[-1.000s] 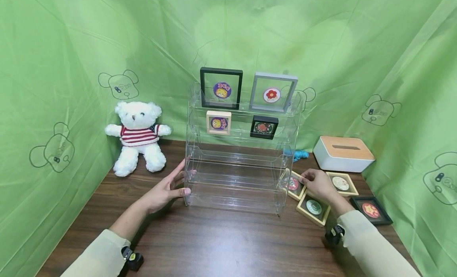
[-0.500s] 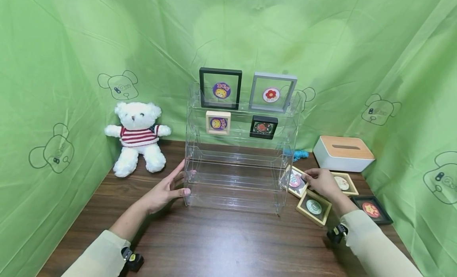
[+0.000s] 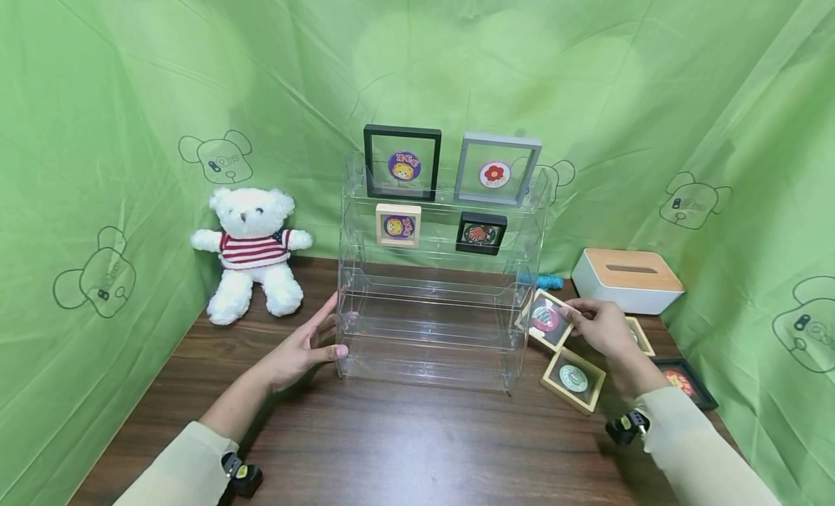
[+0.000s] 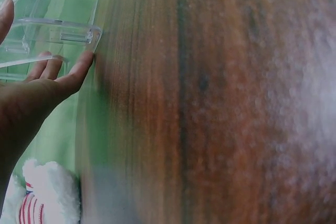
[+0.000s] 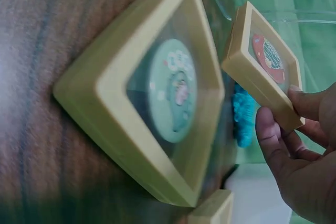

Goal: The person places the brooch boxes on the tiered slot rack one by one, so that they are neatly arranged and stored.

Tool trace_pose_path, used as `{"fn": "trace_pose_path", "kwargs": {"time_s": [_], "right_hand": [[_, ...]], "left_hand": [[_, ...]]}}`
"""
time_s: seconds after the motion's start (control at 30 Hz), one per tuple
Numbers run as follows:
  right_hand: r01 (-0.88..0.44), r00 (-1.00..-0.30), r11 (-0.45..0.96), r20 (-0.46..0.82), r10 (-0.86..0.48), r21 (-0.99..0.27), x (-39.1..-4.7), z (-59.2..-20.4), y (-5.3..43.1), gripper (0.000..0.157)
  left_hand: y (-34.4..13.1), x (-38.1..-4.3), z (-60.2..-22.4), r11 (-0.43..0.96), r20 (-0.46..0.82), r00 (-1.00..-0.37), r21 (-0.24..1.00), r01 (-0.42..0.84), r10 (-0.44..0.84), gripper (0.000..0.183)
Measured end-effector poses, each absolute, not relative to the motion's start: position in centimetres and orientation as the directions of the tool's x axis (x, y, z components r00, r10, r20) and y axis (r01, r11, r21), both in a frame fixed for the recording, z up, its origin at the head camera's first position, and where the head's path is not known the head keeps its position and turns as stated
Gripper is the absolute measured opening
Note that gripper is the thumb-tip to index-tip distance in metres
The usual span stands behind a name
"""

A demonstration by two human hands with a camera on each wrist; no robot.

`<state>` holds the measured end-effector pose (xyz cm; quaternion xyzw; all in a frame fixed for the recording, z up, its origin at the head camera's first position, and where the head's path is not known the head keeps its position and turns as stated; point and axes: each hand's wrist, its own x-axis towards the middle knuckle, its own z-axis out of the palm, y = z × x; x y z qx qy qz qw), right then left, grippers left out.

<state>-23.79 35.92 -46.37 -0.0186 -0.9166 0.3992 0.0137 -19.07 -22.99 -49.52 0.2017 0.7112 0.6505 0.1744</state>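
My left hand point(image 3: 296, 355) rests against the left side of a clear acrylic tiered display rack point(image 3: 427, 375), fingers spread and thumb at the front edge. In the left wrist view, the fingers point(image 4: 80, 73) touch the clear panel. My right hand point(image 3: 603, 328) pinches a light wood-coloured picture frame point(image 3: 546, 319) with a pink round badge inside, tilted up by the rack's right side. Thumb and fingers grip one corner of it in the right wrist view. Closest below lies another wood-coloured frame point(image 3: 574, 379) with a green badge.
Upper tiers hold a large black frame point(image 3: 402, 129), a grey frame point(image 3: 502, 138), a small wooden frame point(image 3: 399, 225) and a small black frame point(image 3: 481, 233). Right lie a partly hidden frame point(image 3: 642, 337), a black frame point(image 3: 701, 393) and a tissue box point(image 3: 613, 285). A teddy bear point(image 3: 251, 252) sits left.
My right hand has lifted the pink-badge frame off the table and tilted it up, drawing slightly right and back. The left hand stays on the rack.
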Motion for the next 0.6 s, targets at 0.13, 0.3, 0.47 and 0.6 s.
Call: {"fn": "trace_pose_path", "kwargs": {"time_s": [0.13, 0.3, 0.47, 0.6], "right_hand": [[-0.007, -0.996, 0.690, 0.065, 0.057, -0.724, -23.3, -45.2, 36.4, 0.040], [-0.034, -0.991, 0.735, 0.117, 0.062, -0.678, -22.8, -43.6, 37.1, 0.043], [-0.068, -0.983, 0.740, 0.172, 0.066, -0.670, -22.5, -42.4, 37.8, 0.044], [-0.096, -0.981, 0.725, 0.190, 0.050, -0.682, -22.0, -41.3, 38.6, 0.046]], "left_hand": [[-23.0, -19.0, -49.5, 0.074, 0.009, -0.860, 0.996, 0.054, 0.510, 0.109], [-23.0, -19.1, -49.5, 0.087, 0.002, -0.862, 0.995, 0.054, 0.508, 0.108], [-23.0, -19.0, -49.5, 0.080, 0.008, -0.862, 0.995, 0.057, 0.507, 0.108], [-23.0, -19.0, -49.6, 0.073, 0.012, -0.861, 0.996, 0.057, 0.508, 0.108]]}}
